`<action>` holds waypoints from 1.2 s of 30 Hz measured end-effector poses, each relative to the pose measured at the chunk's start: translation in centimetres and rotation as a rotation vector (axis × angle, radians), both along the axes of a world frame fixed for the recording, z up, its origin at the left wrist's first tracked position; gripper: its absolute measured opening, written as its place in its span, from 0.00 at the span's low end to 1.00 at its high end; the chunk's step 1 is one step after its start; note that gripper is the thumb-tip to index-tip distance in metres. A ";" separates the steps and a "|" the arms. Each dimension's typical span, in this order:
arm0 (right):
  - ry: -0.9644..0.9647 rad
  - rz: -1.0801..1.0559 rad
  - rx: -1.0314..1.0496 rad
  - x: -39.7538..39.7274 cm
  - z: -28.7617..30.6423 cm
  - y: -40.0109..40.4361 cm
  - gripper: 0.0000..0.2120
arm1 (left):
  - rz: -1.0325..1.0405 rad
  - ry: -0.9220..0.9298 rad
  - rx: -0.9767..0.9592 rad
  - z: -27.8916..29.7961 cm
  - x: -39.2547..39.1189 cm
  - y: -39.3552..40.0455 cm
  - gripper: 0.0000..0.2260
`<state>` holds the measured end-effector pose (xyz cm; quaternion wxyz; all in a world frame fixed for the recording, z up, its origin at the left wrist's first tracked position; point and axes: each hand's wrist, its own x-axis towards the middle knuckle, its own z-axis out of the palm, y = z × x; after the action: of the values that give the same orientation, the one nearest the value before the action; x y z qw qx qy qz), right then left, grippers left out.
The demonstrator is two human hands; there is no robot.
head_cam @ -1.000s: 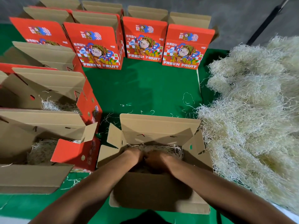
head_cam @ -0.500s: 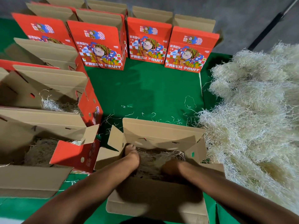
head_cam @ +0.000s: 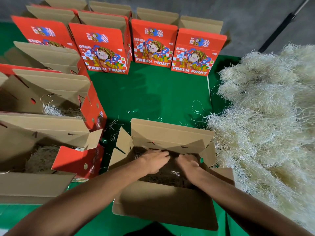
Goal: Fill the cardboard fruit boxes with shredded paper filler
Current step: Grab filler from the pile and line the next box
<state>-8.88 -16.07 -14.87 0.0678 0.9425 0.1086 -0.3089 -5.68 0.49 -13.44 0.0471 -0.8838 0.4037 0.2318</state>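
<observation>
Open cardboard box (head_cam: 163,201) at near bench (head_cam: 150,96) edge, shredded paper (head_cam: 163,176) inside, left hand (head_cam: 154,161) and right hand (head_cam: 188,163) flat on it, fingers seemingly relaxed, loose filler heap (head_cam: 265,120) right, 4 upright red boxes (head_cam: 153,46) behind

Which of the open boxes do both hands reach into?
The box nearest the person, beside the loose filler pile; the others stand untouched.

Both forearms reach forward; the left grip (head_cam: 154,161) and right grip (head_cam: 187,165) lie palm-down, fingers extended, close together.
</observation>
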 end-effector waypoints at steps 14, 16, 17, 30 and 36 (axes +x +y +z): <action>0.002 0.237 -0.148 -0.7 -0.5 0.3 0.14 | -0.214 -0.072 0.181 -0.8 1.1 0.2 0.15; -0.009 0.246 -0.205 -0.6 -0.1 0.3 0.12 | -0.202 -0.100 0.278 -0.9 0.9 0.3 0.14; -0.025 0.234 -0.226 -0.6 0.0 0.3 0.12 | -0.178 -0.109 0.328 -0.9 0.7 0.4 0.13; -0.101 0.265 0.071 -0.1 1.2 0.0 0.14 | -0.088 -0.206 0.433 1.6 0.0 -0.4 0.15; 0.194 0.331 0.050 -0.6 1.1 1.1 0.13 | 0.108 0.281 0.612 0.6 -0.2 -0.2 0.18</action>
<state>-9.47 -14.93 -13.77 0.0836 0.8789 0.2760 -0.3800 -5.93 0.25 -12.87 0.2416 -0.8082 0.2708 0.4637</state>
